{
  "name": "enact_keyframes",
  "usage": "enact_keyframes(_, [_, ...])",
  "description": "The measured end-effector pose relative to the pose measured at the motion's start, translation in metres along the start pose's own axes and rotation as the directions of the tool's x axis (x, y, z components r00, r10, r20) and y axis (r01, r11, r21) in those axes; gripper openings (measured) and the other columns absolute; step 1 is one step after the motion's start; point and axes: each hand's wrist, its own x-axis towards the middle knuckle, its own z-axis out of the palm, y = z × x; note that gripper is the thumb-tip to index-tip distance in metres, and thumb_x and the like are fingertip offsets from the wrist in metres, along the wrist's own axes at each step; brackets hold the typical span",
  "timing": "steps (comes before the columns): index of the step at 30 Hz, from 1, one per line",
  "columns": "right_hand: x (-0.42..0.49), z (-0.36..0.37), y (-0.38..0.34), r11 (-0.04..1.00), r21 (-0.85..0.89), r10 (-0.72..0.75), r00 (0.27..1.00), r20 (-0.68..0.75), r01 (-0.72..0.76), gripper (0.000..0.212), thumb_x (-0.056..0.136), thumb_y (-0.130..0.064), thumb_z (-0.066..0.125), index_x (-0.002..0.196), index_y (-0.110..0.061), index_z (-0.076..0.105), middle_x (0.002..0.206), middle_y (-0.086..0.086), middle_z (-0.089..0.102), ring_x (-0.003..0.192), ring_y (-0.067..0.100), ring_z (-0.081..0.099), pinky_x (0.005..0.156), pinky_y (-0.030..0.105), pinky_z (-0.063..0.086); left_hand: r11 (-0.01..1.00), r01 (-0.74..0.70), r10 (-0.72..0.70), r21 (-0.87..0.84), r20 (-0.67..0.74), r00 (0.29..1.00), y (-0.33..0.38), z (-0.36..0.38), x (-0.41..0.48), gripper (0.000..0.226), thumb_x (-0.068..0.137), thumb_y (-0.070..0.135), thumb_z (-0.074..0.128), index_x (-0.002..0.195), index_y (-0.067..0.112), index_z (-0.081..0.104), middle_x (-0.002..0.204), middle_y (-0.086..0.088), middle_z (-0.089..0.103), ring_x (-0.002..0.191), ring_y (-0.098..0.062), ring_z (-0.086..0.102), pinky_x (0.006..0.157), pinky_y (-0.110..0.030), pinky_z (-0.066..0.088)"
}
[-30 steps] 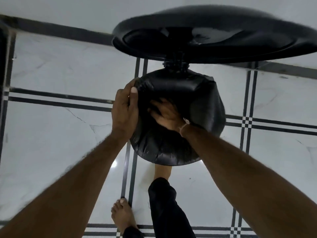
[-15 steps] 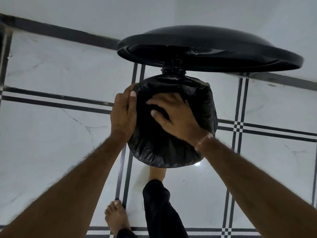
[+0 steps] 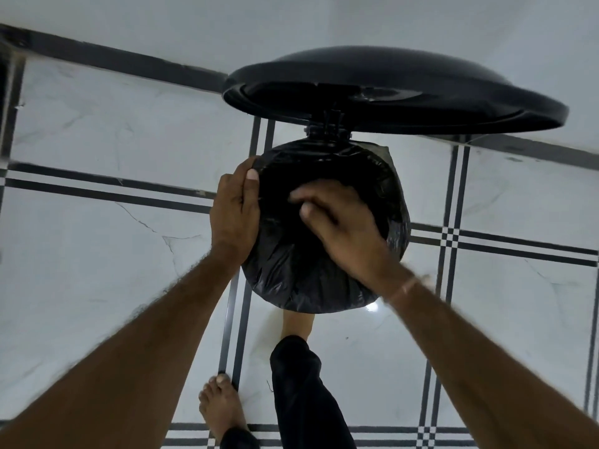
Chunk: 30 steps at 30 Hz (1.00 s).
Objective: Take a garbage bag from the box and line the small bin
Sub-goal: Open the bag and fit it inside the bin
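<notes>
Garbage bag, black: drawn over the small bin, cloaking its walls; only the hinge shows bare. Left hand: clamped on the rim, thumb over the film, likely pinning the cuff. Right hand: over the mouth, motion-blurred; whether it pinches plastic cannot be told. Lid: raised, probably by the foot tucked beneath; pedal hidden.

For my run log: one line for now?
lid raised | garbage bag over bin | left hand grips rim | right hand above opening, blurred
</notes>
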Motion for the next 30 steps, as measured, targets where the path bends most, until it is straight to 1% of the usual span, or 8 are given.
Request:
enact_keyframes(3, [-0.035,0.028,-0.019,0.994,0.058,0.059,0.925,0.375,-0.087,0.023,0.103,-0.024,0.055,0.115,-0.018,0.073,0.115,-0.005,0.073,0.109,0.009,0.064,0.100,0.024,0.045,0.999,0.032,-0.031,-0.013,0.013,0.999,0.001,-0.002,-0.001,0.044,0.111,0.045,0.028,0.144,0.035,0.055,0.118,-0.002,0.064,0.109,-0.011,0.056,0.096,-0.031,0.048])
enact_keyframes(7, [-0.015,0.074,0.012,0.939,-0.067,0.315,0.771,0.554,-0.336,0.031,0.108,-0.026,0.046,0.132,-0.021,0.064,0.141,0.000,0.064,0.130,0.020,0.056,0.106,0.026,0.037,0.999,0.041,-0.041,-0.020,0.004,0.999,0.000,-0.002,-0.001,0.044,0.111,0.044,0.029,0.145,0.034,0.055,0.126,-0.001,0.064,0.116,-0.011,0.055,0.102,-0.031,0.045])
enact_keyframes(12, [0.018,0.092,0.045,0.827,-0.188,0.529,0.624,0.575,-0.529,0.045,0.111,-0.022,0.040,0.152,-0.005,0.047,0.161,0.013,0.043,0.149,0.029,0.038,0.116,0.028,0.028,0.999,0.033,-0.033,-0.015,0.000,0.999,-0.003,-0.001,0.001,0.045,0.110,0.047,0.028,0.144,0.035,0.055,0.125,0.000,0.064,0.116,-0.012,0.056,0.103,-0.036,0.048])
enact_keyframes(14, [0.020,0.086,0.046,0.813,-0.185,0.549,0.620,0.560,-0.552,0.045,0.112,-0.021,0.039,0.152,-0.001,0.046,0.159,0.017,0.045,0.149,0.031,0.039,0.114,0.028,0.030,1.000,0.029,-0.029,-0.013,0.001,1.000,-0.004,-0.001,0.002,0.045,0.109,0.048,0.028,0.142,0.036,0.056,0.123,0.000,0.064,0.115,-0.014,0.057,0.102,-0.039,0.050])
enact_keyframes(19, [-0.022,0.040,0.016,0.926,-0.060,0.374,0.890,0.259,-0.372,0.030,0.102,-0.030,0.052,0.128,-0.032,0.067,0.129,-0.006,0.070,0.119,0.016,0.064,0.104,0.034,0.048,1.000,0.002,-0.002,0.005,-0.004,1.000,-0.001,-0.001,0.004,0.045,0.110,0.047,0.027,0.141,0.035,0.057,0.118,-0.002,0.066,0.110,-0.016,0.058,0.095,-0.038,0.051])
enact_keyframes(22, [-0.049,0.023,0.001,0.884,-0.170,0.459,0.742,0.488,-0.435,0.030,0.103,-0.042,0.046,0.122,-0.038,0.069,0.131,-0.012,0.069,0.123,0.016,0.061,0.107,0.038,0.046,1.000,0.007,-0.007,0.015,-0.008,1.000,-0.002,0.000,0.002,0.043,0.111,0.045,0.029,0.142,0.034,0.057,0.117,-0.003,0.065,0.107,-0.013,0.056,0.093,-0.033,0.048])
enact_keyframes(25, [-0.032,0.032,0.022,0.822,-0.317,0.557,0.556,0.617,-0.473,0.042,0.109,-0.042,0.039,0.143,-0.028,0.059,0.153,0.002,0.055,0.143,0.027,0.046,0.118,0.038,0.034,1.000,-0.018,0.018,0.020,-0.002,1.000,-0.002,0.000,0.001,0.045,0.111,0.046,0.027,0.141,0.032,0.057,0.115,-0.001,0.066,0.106,-0.012,0.056,0.089,-0.032,0.047])
enact_keyframes(30, [0.007,0.046,0.078,0.755,-0.160,0.613,0.598,0.516,-0.636,0.043,0.108,-0.026,0.050,0.151,-0.019,0.052,0.160,0.004,0.045,0.150,0.027,0.038,0.117,0.025,0.024,0.999,-0.032,0.033,0.010,-0.018,0.999,-0.006,0.001,0.003,0.045,0.110,0.045,0.028,0.140,0.031,0.058,0.116,-0.001,0.067,0.109,-0.016,0.058,0.090,-0.032,0.047])
